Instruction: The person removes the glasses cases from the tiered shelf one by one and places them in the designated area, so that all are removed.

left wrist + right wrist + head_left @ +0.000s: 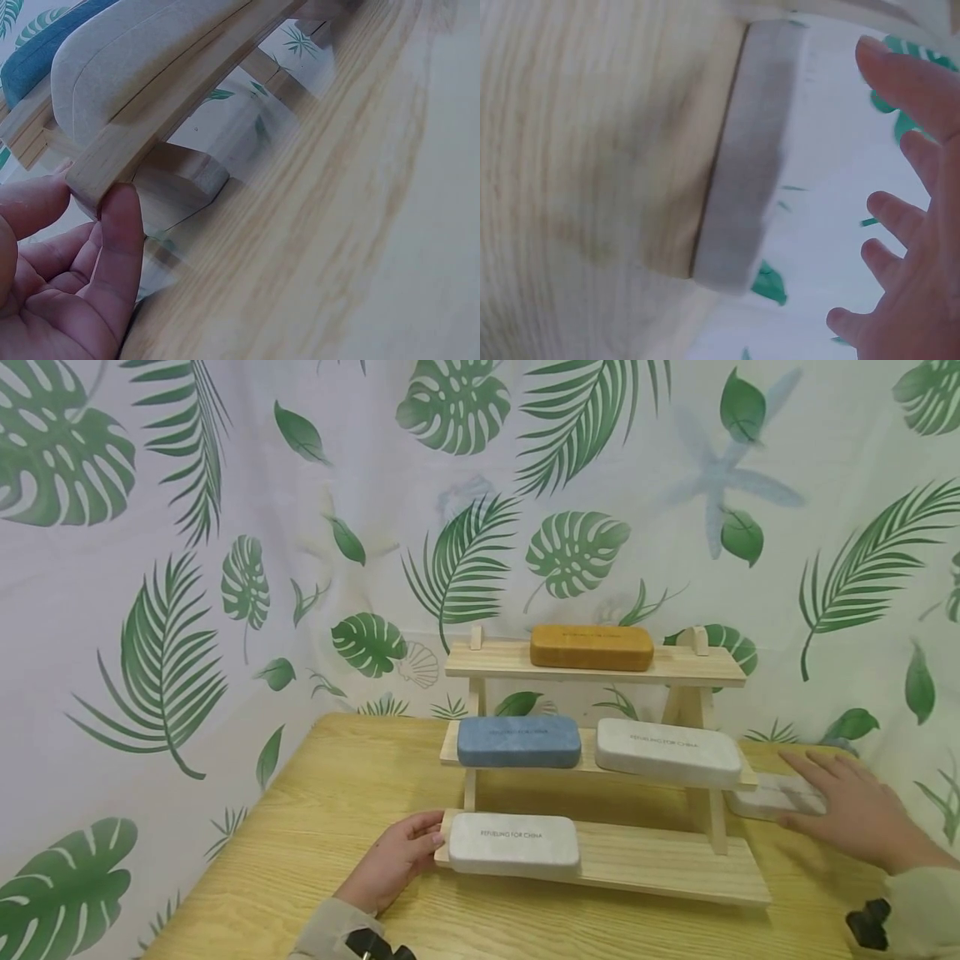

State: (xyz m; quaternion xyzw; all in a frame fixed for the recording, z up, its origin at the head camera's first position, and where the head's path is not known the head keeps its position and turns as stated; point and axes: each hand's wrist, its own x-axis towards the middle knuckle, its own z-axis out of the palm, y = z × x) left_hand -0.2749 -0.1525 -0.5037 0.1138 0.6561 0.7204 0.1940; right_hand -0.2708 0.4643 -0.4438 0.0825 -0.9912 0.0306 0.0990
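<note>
The left hand (400, 860) is pinching the end of a lowest shelf (660, 864) of the wooden stand (697, 670), with a lower white case (513, 852) lying just beside that hand. Farther from it, a blue case (519, 753) is resting one tier up, and between the hands an orange case (591, 657) is sitting on top. An upper white case (667, 762) is lying nearer the right hand (858, 810). Four seem placed; a far white case (776, 795), apparently left, is waiting on the table (337, 793) by the right hand, whose fingers are reaching out, spread; contact I cannot tell.
</note>
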